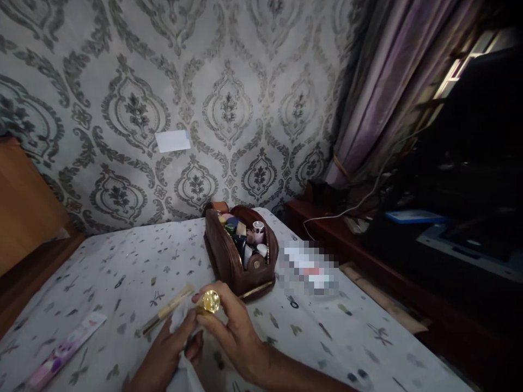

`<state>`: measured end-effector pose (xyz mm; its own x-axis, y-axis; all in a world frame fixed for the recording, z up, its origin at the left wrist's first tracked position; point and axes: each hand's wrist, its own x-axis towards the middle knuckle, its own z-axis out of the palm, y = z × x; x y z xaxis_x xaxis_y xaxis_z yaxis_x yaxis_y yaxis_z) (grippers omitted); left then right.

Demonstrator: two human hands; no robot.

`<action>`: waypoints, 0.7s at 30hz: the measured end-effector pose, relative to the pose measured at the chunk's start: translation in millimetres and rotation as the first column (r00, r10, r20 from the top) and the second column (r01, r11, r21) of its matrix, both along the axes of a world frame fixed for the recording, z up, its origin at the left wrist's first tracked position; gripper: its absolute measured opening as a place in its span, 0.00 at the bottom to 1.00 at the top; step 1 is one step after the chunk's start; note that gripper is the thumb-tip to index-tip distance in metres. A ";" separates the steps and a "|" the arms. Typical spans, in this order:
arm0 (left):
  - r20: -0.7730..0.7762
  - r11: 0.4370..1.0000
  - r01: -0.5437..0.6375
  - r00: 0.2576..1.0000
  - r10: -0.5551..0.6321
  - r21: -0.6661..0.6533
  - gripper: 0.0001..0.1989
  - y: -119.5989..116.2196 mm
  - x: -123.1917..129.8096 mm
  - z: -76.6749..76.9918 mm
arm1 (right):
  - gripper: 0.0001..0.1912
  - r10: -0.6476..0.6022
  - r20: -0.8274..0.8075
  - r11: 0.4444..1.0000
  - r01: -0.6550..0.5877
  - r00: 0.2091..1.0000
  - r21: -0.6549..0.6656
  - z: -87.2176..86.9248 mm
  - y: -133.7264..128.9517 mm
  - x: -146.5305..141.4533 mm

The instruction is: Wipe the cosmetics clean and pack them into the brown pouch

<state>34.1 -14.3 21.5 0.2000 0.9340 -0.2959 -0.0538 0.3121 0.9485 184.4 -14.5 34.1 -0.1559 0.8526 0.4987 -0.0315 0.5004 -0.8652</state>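
Note:
My right hand (245, 340) is closed around a small item with a round, shiny gold top (211, 301); its lower part is hidden by my fingers. From the left, my left hand (161, 351) presses a white tissue (188, 374) against the same item, its fingers bent around the tissue. Just beyond both hands stands an open brown leather toiletry bag (224, 256), packed with small bottles and tubes. A slim beige stick-like item (169, 306), blurred, lies on the cloth behind my left hand.
A pink and white tube-shaped pack (65, 351) lies on the patterned white cloth (143, 272) at the left. Right of the bag is a pixelated item (312, 269). Wooden furniture (28, 212) borders the left; a dark red ledge (327, 245) with a white cable (347, 212) runs along the right.

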 end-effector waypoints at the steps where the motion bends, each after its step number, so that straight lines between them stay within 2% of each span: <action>1: -0.032 0.998 0.033 0.999 -0.031 0.061 0.31 6.1 1.4 8.6 | 0.10 -0.002 0.014 1.000 0.001 1.000 0.021 7.6 3.3 6.9; 3: -0.154 0.970 0.115 0.985 -0.082 0.216 0.29 22.9 3.3 26.2 | 0.10 0.004 0.004 1.000 -0.004 1.000 0.017 21.4 11.7 21.3; 6: -0.369 0.884 0.217 0.928 -0.055 0.414 0.22 56.3 8.2 49.3 | 0.12 0.073 -0.104 0.992 -0.083 0.992 -0.093 38.0 28.1 44.3; 8: -0.474 0.776 0.316 0.880 -0.024 0.546 0.13 80.2 14.9 60.3 | 0.14 0.121 -0.165 0.975 -0.148 0.979 -0.168 47.6 39.8 60.2; 9: -0.527 0.695 0.381 0.850 -0.004 0.609 0.11 91.6 19.1 64.3 | 0.15 0.132 -0.174 0.968 -0.165 0.976 -0.189 52.3 45.4 68.1; 11: -0.667 0.518 0.542 0.741 0.075 0.661 0.24 111.6 27.9 69.6 | 0.16 0.135 -0.166 0.964 -0.168 0.977 -0.206 61.7 55.2 83.1; 12: -0.734 0.452 0.617 0.664 0.142 0.645 0.31 119.8 31.8 71.0 | 0.16 0.129 -0.162 0.963 -0.162 0.978 -0.216 66.2 59.4 89.9; 14: -0.819 0.391 0.719 0.500 0.283 0.574 0.39 131.7 37.0 71.3 | 0.14 0.121 -0.152 0.959 -0.155 0.981 -0.238 74.0 66.0 101.7; 15: -0.832 0.377 0.747 0.439 0.339 0.547 0.41 135.5 37.8 70.1 | 0.13 0.114 -0.142 0.958 -0.147 0.983 -0.247 77.3 68.7 106.6; 16: -0.830 0.357 0.763 0.408 0.381 0.539 0.41 138.0 37.3 68.1 | 0.12 0.107 -0.124 0.957 -0.136 0.987 -0.255 80.0 71.1 111.0; 18: -0.800 0.294 0.772 0.423 0.425 0.564 0.41 139.9 33.1 61.4 | 0.11 0.071 -0.084 0.962 -0.090 0.994 -0.258 84.0 75.8 118.1; 21: -0.737 0.229 0.728 0.519 0.433 0.646 0.41 137.9 23.3 46.9 | 0.18 0.013 -0.040 0.967 -0.023 0.999 -0.252 88.8 84.2 126.2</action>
